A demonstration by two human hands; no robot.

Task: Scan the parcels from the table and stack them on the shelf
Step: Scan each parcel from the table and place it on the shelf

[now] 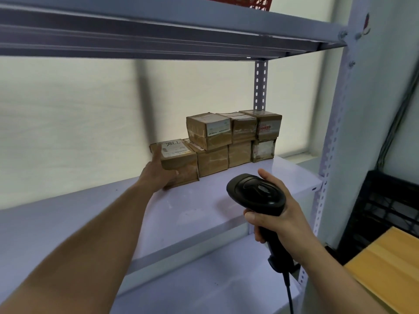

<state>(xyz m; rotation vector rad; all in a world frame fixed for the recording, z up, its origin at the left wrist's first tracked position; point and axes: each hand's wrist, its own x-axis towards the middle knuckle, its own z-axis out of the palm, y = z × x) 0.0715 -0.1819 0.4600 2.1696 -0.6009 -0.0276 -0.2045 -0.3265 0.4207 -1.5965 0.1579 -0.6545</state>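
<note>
Several brown taped parcels [226, 137] stand stacked in two rows at the back of the white shelf [204, 200]. The leftmost parcel [179, 162], with a white label and handwriting on top, sits on the shelf board beside the stack. My left hand [158, 175] grips this parcel from its left side, thumb under the front. My right hand [276, 214] holds a black barcode scanner [258, 193] by its handle in front of the shelf, its cable hanging down.
An upper shelf board [158, 30] runs overhead, with a red basket [256, 2] on it. A perforated upright post [333, 132] stands at the right. A black crate [385, 207] and a wooden tabletop [390, 266] lie at the lower right.
</note>
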